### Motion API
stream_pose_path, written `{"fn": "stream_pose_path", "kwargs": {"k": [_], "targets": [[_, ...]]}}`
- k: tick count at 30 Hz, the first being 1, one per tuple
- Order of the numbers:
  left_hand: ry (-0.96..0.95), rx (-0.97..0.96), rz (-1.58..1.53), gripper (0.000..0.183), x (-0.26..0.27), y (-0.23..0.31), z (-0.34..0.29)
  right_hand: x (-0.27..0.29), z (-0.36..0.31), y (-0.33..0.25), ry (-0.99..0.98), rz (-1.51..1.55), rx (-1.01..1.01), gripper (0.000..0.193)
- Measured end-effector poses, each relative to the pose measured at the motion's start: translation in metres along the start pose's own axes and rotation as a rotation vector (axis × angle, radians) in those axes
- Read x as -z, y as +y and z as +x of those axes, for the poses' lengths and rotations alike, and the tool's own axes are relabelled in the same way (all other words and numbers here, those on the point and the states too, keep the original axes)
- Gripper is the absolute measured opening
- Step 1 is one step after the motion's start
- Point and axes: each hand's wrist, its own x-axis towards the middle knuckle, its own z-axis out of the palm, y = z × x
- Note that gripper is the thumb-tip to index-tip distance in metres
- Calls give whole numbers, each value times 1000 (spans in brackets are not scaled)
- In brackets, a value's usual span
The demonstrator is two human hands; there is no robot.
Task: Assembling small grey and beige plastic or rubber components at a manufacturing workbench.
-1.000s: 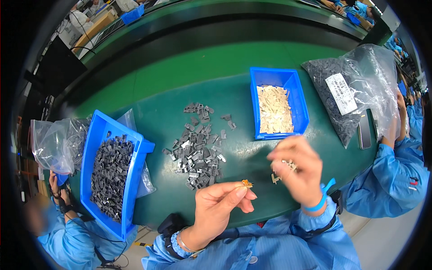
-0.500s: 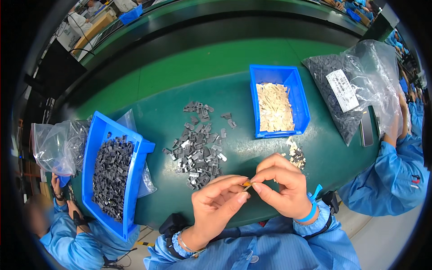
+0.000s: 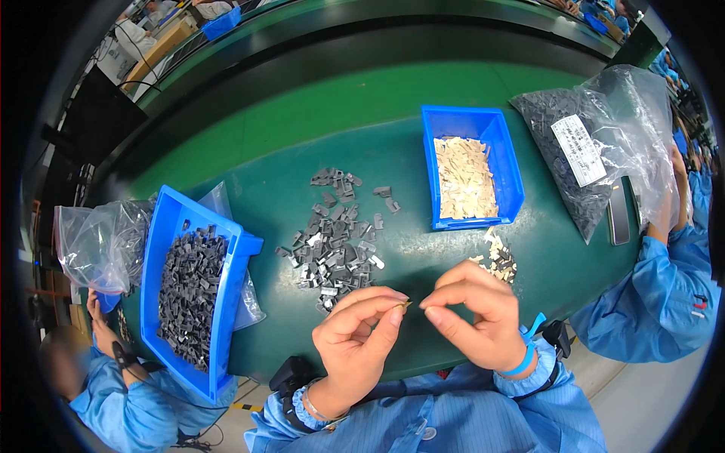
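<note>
Workbench [image 3: 419, 260], dark green, head view. Left hand [image 3: 359, 336]: thumb and forefinger pinched on a small yellowish-gold piece [image 3: 405, 304], its end poking out beyond the tips toward the other hand; remaining fingers curled. Right hand [image 3: 476, 317], blue band at the wrist: just beside the piece, fingers bent, thumb and forefinger tips close together; whether anything sits between them I cannot tell. The piece is above the bench, near its front edge. Beyond the left hand, a loose pile of dark grey clips [image 3: 336, 249]. Farther left, a tilted blue bin [image 3: 234, 302] of similar dark parts. Beyond the right hand, a small heap of cream and black bits [image 3: 500, 260], then a blue open-front bin [image 3: 477, 223] holding cream strips [image 3: 464, 181].
</note>
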Motion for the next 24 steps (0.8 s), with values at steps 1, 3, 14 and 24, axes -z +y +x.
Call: {"fn": "stream_pose_path", "kwargs": {"k": [1, 3, 14, 24], "targets": [[7, -21, 14, 9, 0, -1, 0, -3, 0, 0, -35, 13, 7, 9], [13, -43, 28, 10, -1, -2, -1, -9, -3, 1, -60, 41, -14, 10], [-56, 22, -147, 13, 2, -8, -3, -18, -8, 4, -5, 57, -79, 10], [-44, 220, -436, 11, 6, -1, 2, 4, 9, -3, 19, -111, 22, 13]]}}
